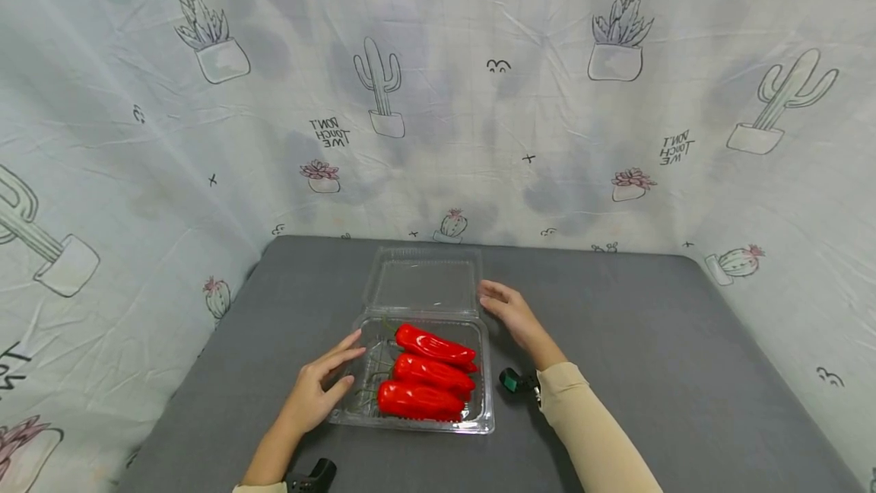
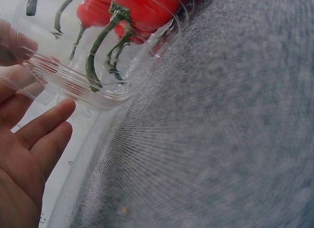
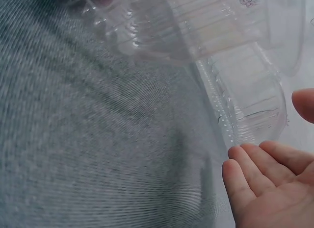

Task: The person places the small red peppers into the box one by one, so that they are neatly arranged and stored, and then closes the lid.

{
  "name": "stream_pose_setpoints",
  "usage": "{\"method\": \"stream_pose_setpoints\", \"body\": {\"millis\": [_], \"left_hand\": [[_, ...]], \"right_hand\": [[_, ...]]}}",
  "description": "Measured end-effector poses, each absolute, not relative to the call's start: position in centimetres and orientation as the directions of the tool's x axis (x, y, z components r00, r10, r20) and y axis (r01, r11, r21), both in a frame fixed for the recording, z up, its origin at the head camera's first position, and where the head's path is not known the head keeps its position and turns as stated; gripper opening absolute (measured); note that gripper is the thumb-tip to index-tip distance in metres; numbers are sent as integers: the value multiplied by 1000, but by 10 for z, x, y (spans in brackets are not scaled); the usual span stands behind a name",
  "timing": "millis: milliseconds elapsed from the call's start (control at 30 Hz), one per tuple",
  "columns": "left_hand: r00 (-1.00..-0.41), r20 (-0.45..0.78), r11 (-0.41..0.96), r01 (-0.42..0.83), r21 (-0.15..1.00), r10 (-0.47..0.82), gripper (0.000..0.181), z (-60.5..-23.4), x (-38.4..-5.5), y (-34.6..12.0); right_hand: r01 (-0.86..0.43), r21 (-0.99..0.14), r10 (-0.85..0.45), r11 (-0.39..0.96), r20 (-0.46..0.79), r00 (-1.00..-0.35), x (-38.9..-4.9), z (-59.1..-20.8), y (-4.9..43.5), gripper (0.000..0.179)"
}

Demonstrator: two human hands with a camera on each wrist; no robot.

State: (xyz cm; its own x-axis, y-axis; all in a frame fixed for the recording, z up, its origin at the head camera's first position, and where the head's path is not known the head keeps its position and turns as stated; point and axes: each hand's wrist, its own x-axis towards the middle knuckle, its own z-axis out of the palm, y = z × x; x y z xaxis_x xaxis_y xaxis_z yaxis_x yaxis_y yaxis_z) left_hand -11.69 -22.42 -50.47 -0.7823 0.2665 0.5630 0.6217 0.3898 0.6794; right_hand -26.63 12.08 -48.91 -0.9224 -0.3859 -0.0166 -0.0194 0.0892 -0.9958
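Observation:
A clear plastic clamshell box [image 1: 490, 386] lies on the grey table with its lid [image 1: 427, 287] folded open toward the back. Three red peppers, a far one [image 1: 434, 343], a middle one [image 1: 433, 374] and a near one [image 1: 419, 401], lie side by side in it, green stems to the left. At the box's left edge is my left hand [image 1: 311, 395], fingers extended along the rim; the left wrist view shows a green stem [image 2: 93, 66] through the plastic. My right hand [image 1: 516, 318] has its fingertips right at the lid's right edge, fingers fairly straight.
The grey cloth-covered table [image 1: 616, 326] extends around the box. Behind it and at both sides hangs a pale curtain [image 1: 438, 97] printed with cacti and potted plants. A dark band [image 1: 516, 381] is at the right wrist, another [image 1: 311, 475] at the left.

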Motion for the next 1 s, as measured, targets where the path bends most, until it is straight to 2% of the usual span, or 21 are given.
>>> {"method": "stream_pose_setpoints", "body": {"millis": [200,467,700,1000], "left_hand": [[-791,555,402,610,683,257,43,-505,-118,-224],[-796,558,398,602,692,234,38,-476,-106,-214],[-798,559,398,599,695,225,37,-477,-106,-213],[-793,564,409,605,683,232,37,-476,-106,-212]], "right_hand": [[-51,-994,-374,101,9,-927,-264,-477,120,55],[-85,-991,-365,100,43,-930,-259,-463,118,53],[-107,-989,-399,106,56,-915,-252,-456,121,54],[-197,-975,-413,106,137,-901,-240,-448,124,55]]}}
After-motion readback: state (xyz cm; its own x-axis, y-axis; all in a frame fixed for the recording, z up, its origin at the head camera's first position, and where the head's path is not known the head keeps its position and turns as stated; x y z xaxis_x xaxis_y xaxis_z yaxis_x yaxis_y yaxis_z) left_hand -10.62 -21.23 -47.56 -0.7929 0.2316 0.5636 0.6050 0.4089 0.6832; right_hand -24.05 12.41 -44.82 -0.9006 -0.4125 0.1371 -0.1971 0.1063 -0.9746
